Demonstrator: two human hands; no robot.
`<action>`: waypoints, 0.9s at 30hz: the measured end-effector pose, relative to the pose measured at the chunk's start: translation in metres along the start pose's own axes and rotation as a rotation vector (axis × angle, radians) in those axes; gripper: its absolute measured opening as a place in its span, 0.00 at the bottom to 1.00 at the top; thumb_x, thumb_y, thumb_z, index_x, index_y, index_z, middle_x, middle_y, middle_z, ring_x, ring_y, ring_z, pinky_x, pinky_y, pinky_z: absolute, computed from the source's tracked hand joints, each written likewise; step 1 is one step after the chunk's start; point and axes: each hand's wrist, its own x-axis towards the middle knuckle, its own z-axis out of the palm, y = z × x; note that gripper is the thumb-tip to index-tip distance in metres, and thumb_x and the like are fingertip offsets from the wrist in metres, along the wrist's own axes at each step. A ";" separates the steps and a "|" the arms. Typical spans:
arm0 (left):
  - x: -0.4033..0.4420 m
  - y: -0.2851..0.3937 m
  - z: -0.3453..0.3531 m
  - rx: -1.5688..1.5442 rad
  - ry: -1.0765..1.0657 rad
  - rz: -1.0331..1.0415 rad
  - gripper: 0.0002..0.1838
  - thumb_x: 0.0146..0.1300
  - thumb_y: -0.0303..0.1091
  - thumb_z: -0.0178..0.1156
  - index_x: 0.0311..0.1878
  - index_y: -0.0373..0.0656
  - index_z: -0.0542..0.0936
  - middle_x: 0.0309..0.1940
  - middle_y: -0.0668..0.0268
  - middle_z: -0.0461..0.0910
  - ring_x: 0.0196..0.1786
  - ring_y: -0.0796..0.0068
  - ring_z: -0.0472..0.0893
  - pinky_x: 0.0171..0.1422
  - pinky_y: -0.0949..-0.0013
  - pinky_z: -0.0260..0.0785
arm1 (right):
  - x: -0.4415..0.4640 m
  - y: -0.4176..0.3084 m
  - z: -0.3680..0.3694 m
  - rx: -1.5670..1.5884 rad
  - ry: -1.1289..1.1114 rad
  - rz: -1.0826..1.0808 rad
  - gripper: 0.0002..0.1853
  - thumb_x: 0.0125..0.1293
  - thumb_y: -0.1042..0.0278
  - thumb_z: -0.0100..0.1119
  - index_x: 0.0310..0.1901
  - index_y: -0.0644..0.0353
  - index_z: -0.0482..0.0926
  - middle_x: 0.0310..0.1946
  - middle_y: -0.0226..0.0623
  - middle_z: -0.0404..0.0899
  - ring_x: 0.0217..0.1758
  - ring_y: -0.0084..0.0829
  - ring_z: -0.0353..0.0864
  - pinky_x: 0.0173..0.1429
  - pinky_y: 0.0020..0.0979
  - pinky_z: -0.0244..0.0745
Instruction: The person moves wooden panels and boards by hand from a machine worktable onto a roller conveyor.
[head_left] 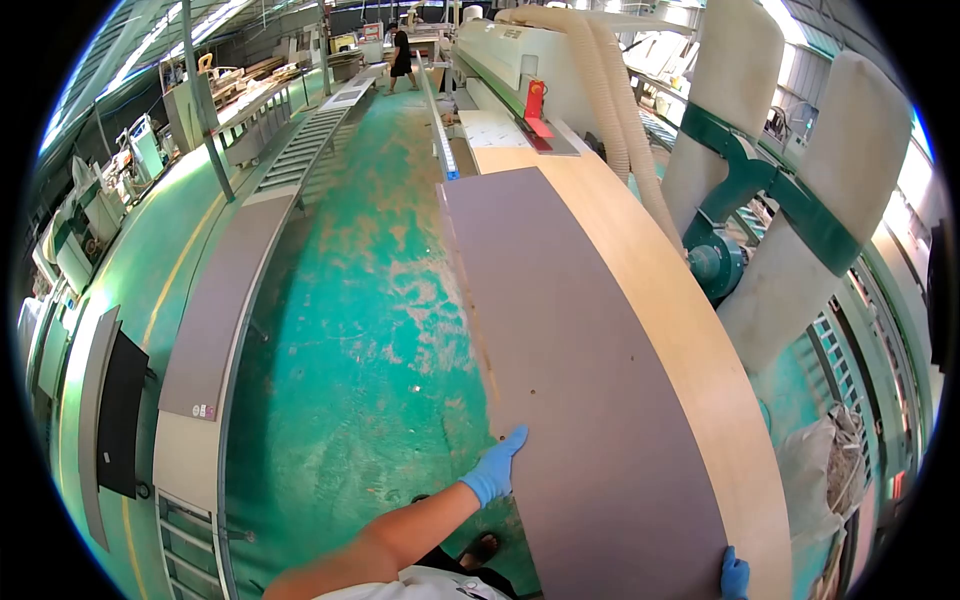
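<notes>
A long grey-brown panel [590, 330] lies flat in front of me, on top of a pale wood-coloured surface [640, 260] that shows along its right side. My left hand [494, 468], in a blue glove, grips the panel's left edge with the thumb on top; the fingers beneath are hidden. At the near right edge, my right hand [735, 575], also gloved in blue, is closed on the panel's side, partly cut off by the dark image border. A few small dark specks dot the panel's face.
A large machine [530, 55] with a red part [535, 100] stands beyond the panel. Dust-collector bags [810, 190] and hoses rise at right. On the left, a roller conveyor [300, 150] carries another grey-brown panel [220, 310]. A person [401, 58] is far back on the green floor [360, 330].
</notes>
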 end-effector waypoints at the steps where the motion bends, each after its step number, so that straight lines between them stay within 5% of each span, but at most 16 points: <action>1: -0.007 0.000 0.005 0.021 0.054 -0.007 0.26 0.66 0.49 0.54 0.63 0.46 0.69 0.60 0.61 0.72 0.60 0.62 0.73 0.64 0.52 0.65 | -0.008 -0.014 -0.013 0.001 0.009 -0.009 0.27 0.72 0.47 0.36 0.48 0.61 0.78 0.33 0.55 0.80 0.32 0.52 0.79 0.36 0.47 0.73; 3: -0.023 -0.001 0.021 0.036 0.089 -0.004 0.25 0.66 0.49 0.54 0.62 0.46 0.69 0.59 0.61 0.72 0.60 0.62 0.73 0.63 0.52 0.67 | -0.029 -0.039 -0.041 0.088 -0.010 0.155 0.32 0.71 0.41 0.35 0.40 0.63 0.81 0.28 0.56 0.79 0.33 0.54 0.79 0.37 0.48 0.73; 4: -0.037 -0.004 0.030 0.021 0.059 0.030 0.25 0.67 0.48 0.54 0.62 0.45 0.69 0.59 0.61 0.72 0.60 0.62 0.73 0.63 0.53 0.67 | -0.034 -0.027 -0.027 0.087 0.162 0.040 0.37 0.69 0.38 0.35 0.30 0.67 0.82 0.25 0.58 0.78 0.29 0.54 0.78 0.36 0.48 0.73; 9: -0.061 -0.009 0.025 -0.028 0.009 0.028 0.26 0.67 0.48 0.53 0.63 0.44 0.68 0.60 0.61 0.72 0.60 0.62 0.73 0.64 0.53 0.66 | -0.088 -0.034 -0.101 0.107 0.107 0.254 0.38 0.70 0.38 0.34 0.28 0.67 0.81 0.21 0.56 0.77 0.26 0.51 0.77 0.33 0.48 0.71; 15: -0.101 0.039 0.083 -0.154 -0.202 0.052 0.27 0.67 0.49 0.53 0.64 0.43 0.67 0.61 0.60 0.71 0.62 0.62 0.71 0.65 0.54 0.65 | -0.112 0.045 -0.174 -0.936 0.628 -0.353 0.20 0.68 0.58 0.43 0.47 0.64 0.79 0.26 0.50 0.77 0.28 0.47 0.76 0.38 0.44 0.73; 16: -0.109 0.052 0.091 -0.131 -0.229 0.078 0.28 0.66 0.50 0.54 0.64 0.44 0.67 0.61 0.60 0.71 0.62 0.62 0.71 0.65 0.54 0.65 | -0.121 0.043 -0.195 -0.896 0.629 -0.290 0.18 0.68 0.62 0.42 0.51 0.63 0.76 0.27 0.46 0.76 0.28 0.45 0.74 0.38 0.44 0.73; 21: -0.183 0.130 0.117 -0.164 -0.349 0.161 0.30 0.64 0.53 0.55 0.64 0.45 0.67 0.61 0.62 0.71 0.62 0.63 0.71 0.66 0.54 0.64 | -0.218 -0.147 -0.336 -0.409 0.803 0.122 0.29 0.70 0.47 0.36 0.34 0.66 0.80 0.24 0.53 0.78 0.26 0.48 0.77 0.33 0.46 0.71; 23: -0.221 0.164 0.113 -0.222 -0.440 0.200 0.29 0.64 0.53 0.56 0.63 0.46 0.68 0.60 0.64 0.72 0.62 0.64 0.72 0.65 0.55 0.65 | -0.258 -0.216 -0.376 -0.350 0.898 0.143 0.36 0.71 0.41 0.33 0.28 0.67 0.81 0.23 0.55 0.79 0.26 0.49 0.78 0.31 0.47 0.71; 27: -0.284 0.231 0.076 -0.323 -0.495 0.295 0.28 0.64 0.53 0.56 0.62 0.48 0.69 0.59 0.65 0.73 0.62 0.65 0.72 0.65 0.55 0.65 | -0.321 -0.331 -0.443 -0.373 1.033 0.016 0.35 0.71 0.42 0.35 0.28 0.67 0.81 0.23 0.55 0.79 0.25 0.48 0.78 0.30 0.46 0.71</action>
